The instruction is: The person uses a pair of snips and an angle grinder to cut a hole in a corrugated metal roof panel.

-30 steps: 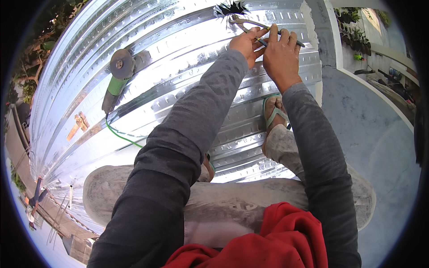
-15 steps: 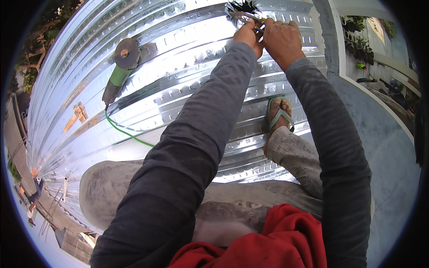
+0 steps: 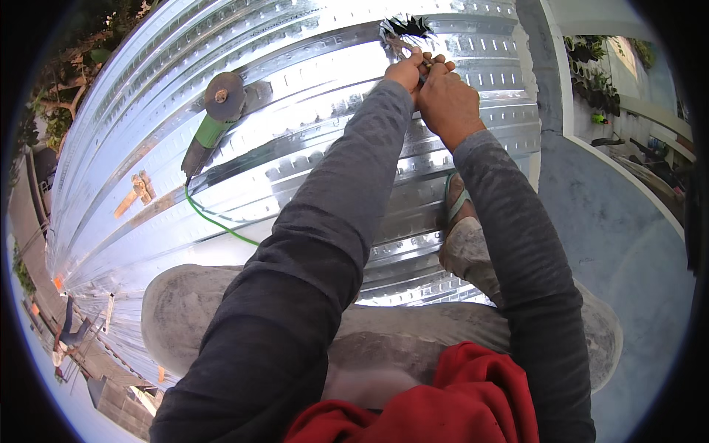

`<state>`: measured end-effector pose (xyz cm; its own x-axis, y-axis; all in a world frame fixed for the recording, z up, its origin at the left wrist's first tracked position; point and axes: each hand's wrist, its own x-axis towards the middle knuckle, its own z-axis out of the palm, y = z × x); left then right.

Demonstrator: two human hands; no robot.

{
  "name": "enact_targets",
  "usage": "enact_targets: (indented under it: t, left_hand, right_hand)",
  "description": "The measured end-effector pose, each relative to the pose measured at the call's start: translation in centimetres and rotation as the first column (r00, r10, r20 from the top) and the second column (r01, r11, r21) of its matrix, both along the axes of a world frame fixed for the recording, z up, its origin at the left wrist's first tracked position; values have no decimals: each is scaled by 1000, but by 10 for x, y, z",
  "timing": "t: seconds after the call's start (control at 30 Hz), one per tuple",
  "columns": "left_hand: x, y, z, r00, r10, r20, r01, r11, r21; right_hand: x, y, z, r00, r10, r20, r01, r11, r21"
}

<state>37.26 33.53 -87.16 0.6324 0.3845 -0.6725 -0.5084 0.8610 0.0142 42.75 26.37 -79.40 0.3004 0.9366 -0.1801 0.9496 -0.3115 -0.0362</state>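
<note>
Both hands close round the handles of a pair of metal pliers (image 3: pixel 400 48) at the far middle of the view. My left hand (image 3: pixel 405 74) grips from the left, and my right hand (image 3: pixel 450 102) wraps the handles from the right, pressed close beside it. The pliers' jaws reach the near left edge of a jagged dark hole (image 3: pixel 410 27) cut in the shiny ribbed metal decking (image 3: pixel 317 96). Bent, pointed strips of sheet stand up round that hole. Most of the handles are hidden by my fingers.
An angle grinder (image 3: pixel 210 129) with a green body lies on the decking to the left, its green cord (image 3: pixel 221 225) trailing toward my knee. Farther left is an orange-brown wooden-looking piece (image 3: pixel 134 193). A pale wall (image 3: pixel 613 214) borders the right side.
The hands have drawn closer together, and my right hand has swung left and nearer to me. The pliers stay at the hole's edge. The view has shifted slightly.
</note>
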Motion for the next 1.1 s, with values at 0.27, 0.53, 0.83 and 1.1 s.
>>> enact_targets:
  t: [0.27,0.53,0.83,1.1]
  left_hand:
    - [0,-12,51,752,-424,-505,571,801,177]
    - [-266,63,120,178,21,-984,620,-779,96]
    - [-410,26,44,-225,726,-650,957,38,-289]
    - [-418,61,42,-192,341,-920,979,126,-157]
  right_hand:
    - [36,-3,21,942,282,184,-249,951,-183]
    - [124,15,11,798,544,260,-550,833,-58]
    - [189,21,70,740,523,423,-566,824,-29]
    - [118,-120,66,963,260,-68,-269,933,-241]
